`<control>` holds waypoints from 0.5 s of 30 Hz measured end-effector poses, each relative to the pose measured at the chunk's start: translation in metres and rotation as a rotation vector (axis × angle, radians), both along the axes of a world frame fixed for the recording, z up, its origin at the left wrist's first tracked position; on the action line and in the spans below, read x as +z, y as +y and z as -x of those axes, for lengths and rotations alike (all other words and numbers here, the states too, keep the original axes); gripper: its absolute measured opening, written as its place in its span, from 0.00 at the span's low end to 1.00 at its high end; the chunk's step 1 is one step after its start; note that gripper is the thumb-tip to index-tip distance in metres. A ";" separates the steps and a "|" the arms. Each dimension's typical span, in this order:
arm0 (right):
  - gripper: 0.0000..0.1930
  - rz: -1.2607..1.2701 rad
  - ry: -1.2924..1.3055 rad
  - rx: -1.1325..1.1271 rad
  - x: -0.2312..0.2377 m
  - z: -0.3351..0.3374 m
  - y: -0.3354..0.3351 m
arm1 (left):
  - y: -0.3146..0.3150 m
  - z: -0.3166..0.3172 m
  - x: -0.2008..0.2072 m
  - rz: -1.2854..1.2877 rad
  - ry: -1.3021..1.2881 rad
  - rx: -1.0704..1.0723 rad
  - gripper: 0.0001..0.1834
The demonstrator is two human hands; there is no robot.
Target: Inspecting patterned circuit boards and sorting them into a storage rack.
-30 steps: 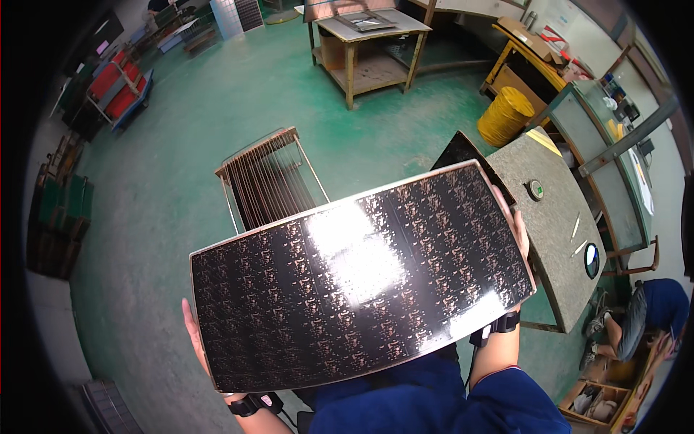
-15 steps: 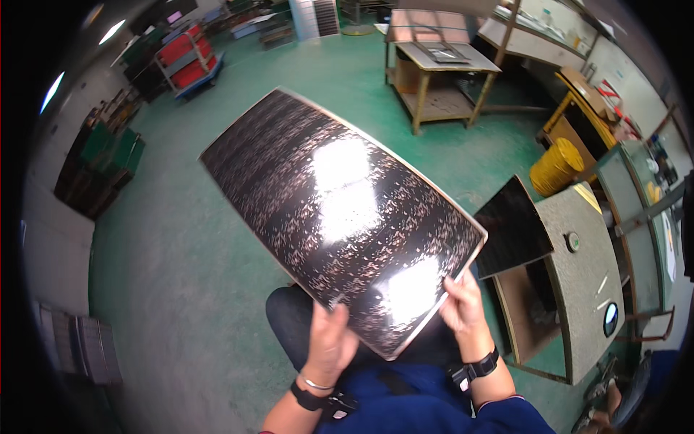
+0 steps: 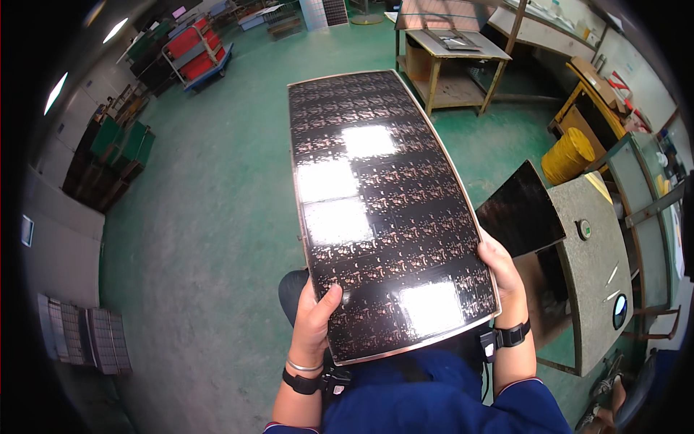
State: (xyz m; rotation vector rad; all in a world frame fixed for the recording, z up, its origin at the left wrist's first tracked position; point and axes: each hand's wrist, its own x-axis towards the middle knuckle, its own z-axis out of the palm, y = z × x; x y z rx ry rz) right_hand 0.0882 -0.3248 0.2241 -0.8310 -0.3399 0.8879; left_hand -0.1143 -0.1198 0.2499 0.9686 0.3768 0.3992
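Observation:
A large glossy dark sheet (image 3: 379, 231) with a thin pale edge and rows of small copper-coloured marks is held up in front of me. My left hand (image 3: 312, 318) grips its left edge low down, the thumb lying on the printed face. On the opposite long edge my right hand (image 3: 501, 269) has hold of it, thumb also on top. Bright light reflections cover parts of the face. The fingers behind the sheet are hidden. Both wrists wear black straps.
To the right, another dark sheet (image 3: 522, 210) leans against a grey table (image 3: 596, 267) with a round disc (image 3: 583, 229) on it. Behind stand a yellow drum (image 3: 567, 156) and a workbench (image 3: 463, 47). A red-loaded cart (image 3: 195, 54) is far left. Another person's foot (image 3: 617, 394) shows lower right.
The sheet has turned clockwise, from slanting up to the left to nearly upright in view. My right hand has moved right and up along its edge. Both hands keep their hold.

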 end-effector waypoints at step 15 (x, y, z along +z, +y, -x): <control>0.29 0.173 -0.013 -0.107 0.005 0.018 -0.010 | -0.005 -0.005 -0.007 0.034 0.047 0.036 0.20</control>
